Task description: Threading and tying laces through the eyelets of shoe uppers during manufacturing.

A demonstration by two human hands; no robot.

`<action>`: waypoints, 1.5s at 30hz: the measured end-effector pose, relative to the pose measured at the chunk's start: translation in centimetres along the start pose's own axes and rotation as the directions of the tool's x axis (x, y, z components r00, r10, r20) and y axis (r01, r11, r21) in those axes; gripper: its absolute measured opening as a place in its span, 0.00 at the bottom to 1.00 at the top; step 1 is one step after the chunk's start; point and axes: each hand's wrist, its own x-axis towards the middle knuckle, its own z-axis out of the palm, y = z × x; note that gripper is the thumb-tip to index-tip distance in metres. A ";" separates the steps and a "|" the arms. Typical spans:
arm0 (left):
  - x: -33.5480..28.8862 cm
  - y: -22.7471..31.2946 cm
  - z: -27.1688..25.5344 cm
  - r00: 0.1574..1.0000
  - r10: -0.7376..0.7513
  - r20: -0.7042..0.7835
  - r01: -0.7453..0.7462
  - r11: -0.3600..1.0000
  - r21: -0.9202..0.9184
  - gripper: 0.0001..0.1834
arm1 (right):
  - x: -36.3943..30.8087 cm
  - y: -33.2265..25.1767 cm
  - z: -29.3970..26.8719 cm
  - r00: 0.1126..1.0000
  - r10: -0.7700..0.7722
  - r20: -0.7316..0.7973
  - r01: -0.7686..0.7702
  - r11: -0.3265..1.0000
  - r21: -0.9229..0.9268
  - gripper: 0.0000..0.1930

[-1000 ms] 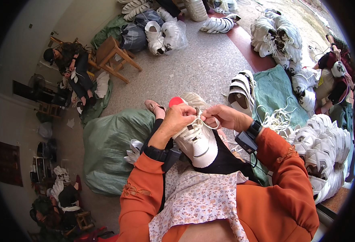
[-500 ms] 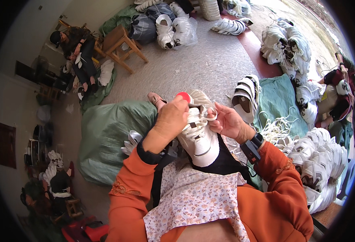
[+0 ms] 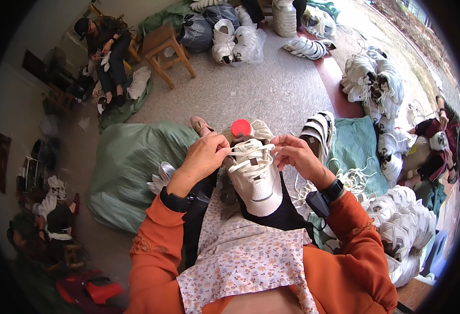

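A white sneaker (image 3: 261, 191) rests on my lap, toe toward me, with white laces through its eyelets. My left hand (image 3: 201, 159) pinches a white shoelace (image 3: 239, 153) at the left side of the tongue. Across from it, my right hand (image 3: 298, 157) grips the lace at the shoe's right side, thumb and fingertips together. Just beyond the tongue shows a red round disc (image 3: 241, 127), like a cap; what it belongs to is partly hidden. A patterned apron (image 3: 251, 261) covers my lap nearer to me.
A big green sack (image 3: 135, 172) bulges at my left. To the right lie a stack of white shoe parts (image 3: 319, 133), a green cloth (image 3: 358, 152) with loose laces (image 3: 353, 175), and piled white shoes (image 3: 402, 220). A wooden stool (image 3: 162, 55) stands farther off. Other people sit nearby.
My left hand has moved left, off the shoe's opening, uncovering more of the red disc. My right hand remains at the shoe's right side. The view has shifted slightly.
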 end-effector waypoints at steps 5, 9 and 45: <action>0.3 -0.7 1.2 0.998 0.006 -0.070 -0.009 0.999 -0.047 0.08 | 0.4 -0.9 -0.2 0.987 -0.045 0.155 0.081 0.969 -0.232 0.10; 0.4 -0.9 1.6 0.997 0.005 -0.075 -0.007 1.000 -0.024 0.09 | 0.9 -1.1 -0.8 0.966 -0.067 0.251 0.136 0.954 -0.269 0.10; 0.9 -1.5 2.0 0.992 -0.048 -0.116 0.033 0.991 -0.126 0.11 | 0.6 -1.5 1.8 0.840 -0.440 0.318 0.459 0.262 -0.849 0.11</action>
